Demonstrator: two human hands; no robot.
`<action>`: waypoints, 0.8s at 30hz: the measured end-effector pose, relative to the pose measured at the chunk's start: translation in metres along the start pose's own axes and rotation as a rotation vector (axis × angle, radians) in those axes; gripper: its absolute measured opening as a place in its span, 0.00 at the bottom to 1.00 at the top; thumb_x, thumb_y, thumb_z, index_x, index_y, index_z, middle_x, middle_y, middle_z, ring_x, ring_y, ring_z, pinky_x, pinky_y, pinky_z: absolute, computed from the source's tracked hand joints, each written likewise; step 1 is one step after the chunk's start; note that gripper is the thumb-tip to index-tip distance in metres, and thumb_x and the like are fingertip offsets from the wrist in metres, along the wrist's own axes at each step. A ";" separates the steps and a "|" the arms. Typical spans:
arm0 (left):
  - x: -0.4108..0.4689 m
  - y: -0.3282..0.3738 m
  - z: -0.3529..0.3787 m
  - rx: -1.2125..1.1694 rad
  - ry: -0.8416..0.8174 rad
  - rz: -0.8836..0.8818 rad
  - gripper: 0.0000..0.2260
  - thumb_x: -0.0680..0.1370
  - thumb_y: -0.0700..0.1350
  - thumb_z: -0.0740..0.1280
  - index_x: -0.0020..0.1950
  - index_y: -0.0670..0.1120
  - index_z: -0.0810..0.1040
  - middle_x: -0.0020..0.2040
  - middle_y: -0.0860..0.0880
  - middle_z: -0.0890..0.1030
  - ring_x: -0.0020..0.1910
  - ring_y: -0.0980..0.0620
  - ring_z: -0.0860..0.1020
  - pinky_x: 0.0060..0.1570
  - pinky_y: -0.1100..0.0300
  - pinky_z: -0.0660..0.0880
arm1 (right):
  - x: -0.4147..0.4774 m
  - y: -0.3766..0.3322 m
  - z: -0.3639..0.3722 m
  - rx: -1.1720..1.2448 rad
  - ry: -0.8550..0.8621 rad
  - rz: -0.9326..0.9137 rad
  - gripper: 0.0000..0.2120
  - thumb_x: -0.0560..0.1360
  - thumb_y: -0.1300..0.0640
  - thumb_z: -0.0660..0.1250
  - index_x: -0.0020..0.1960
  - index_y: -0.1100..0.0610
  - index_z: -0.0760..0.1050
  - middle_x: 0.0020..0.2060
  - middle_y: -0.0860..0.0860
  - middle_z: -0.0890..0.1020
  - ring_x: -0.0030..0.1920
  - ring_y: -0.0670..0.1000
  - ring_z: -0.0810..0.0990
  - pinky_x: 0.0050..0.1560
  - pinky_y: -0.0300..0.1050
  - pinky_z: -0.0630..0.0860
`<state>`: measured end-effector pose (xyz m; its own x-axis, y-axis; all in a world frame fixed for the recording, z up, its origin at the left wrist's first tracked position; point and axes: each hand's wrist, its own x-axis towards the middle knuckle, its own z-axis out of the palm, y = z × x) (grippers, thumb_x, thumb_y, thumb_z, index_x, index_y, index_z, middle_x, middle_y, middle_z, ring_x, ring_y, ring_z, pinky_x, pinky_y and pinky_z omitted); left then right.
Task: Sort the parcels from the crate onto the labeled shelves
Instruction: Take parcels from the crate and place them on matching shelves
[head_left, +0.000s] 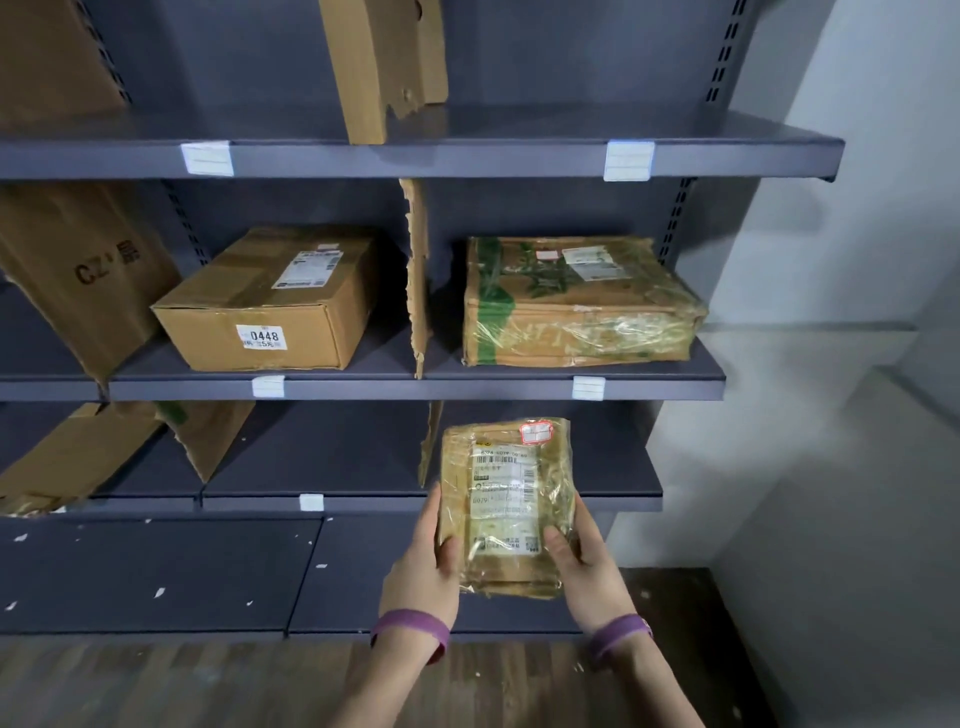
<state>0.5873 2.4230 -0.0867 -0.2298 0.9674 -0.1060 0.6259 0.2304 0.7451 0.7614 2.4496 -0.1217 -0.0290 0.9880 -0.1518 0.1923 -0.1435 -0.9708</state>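
Now both hands hold one small parcel (506, 499). It is flat and brown, wrapped in shiny clear tape, with a white label on top and a small red sticker at its far end. The left grip (423, 561) is curled round the parcel's left side, with the thumb on top. The right grip (587, 561) is curled round the right side, thumb on top too. Each wrist has a purple band (410, 626). The parcel is up in the air in front of the low shelf (613, 503), at the right part, just right of a torn cardboard divider (431, 441). On the middle shelf (467, 388), far from the hands, sit two more boxes. A plain brown box (270, 299) with "0448" on it is on the left. A green-printed box (576, 301) in shiny wrap is on the right. A tall cardboard wall (418, 275) stands between them. Small white tags (311, 502) stick on the shelf edges. A wood floor (208, 686) is near the person.
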 end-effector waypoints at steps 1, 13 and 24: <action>0.001 -0.003 0.002 0.014 -0.011 -0.014 0.25 0.83 0.49 0.53 0.77 0.61 0.48 0.56 0.53 0.80 0.37 0.54 0.77 0.33 0.63 0.70 | 0.001 0.004 0.001 0.008 -0.005 0.016 0.28 0.77 0.44 0.60 0.75 0.46 0.60 0.63 0.43 0.77 0.62 0.46 0.78 0.64 0.51 0.76; 0.004 -0.048 0.036 0.012 -0.140 -0.116 0.25 0.81 0.46 0.60 0.77 0.57 0.56 0.62 0.53 0.79 0.52 0.55 0.79 0.50 0.65 0.75 | 0.001 0.067 0.013 0.045 -0.013 0.268 0.22 0.80 0.54 0.63 0.72 0.48 0.64 0.61 0.50 0.79 0.58 0.50 0.81 0.61 0.57 0.77; 0.003 -0.065 0.068 0.145 -0.212 -0.214 0.27 0.82 0.44 0.59 0.78 0.54 0.52 0.63 0.48 0.78 0.53 0.50 0.80 0.51 0.60 0.76 | -0.008 0.077 0.014 -0.175 -0.121 0.351 0.24 0.83 0.54 0.56 0.76 0.48 0.52 0.50 0.45 0.78 0.48 0.48 0.80 0.52 0.49 0.78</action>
<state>0.5964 2.4182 -0.1796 -0.2168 0.8925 -0.3955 0.6833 0.4281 0.5915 0.7624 2.4298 -0.1976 -0.0455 0.8655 -0.4988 0.3753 -0.4480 -0.8115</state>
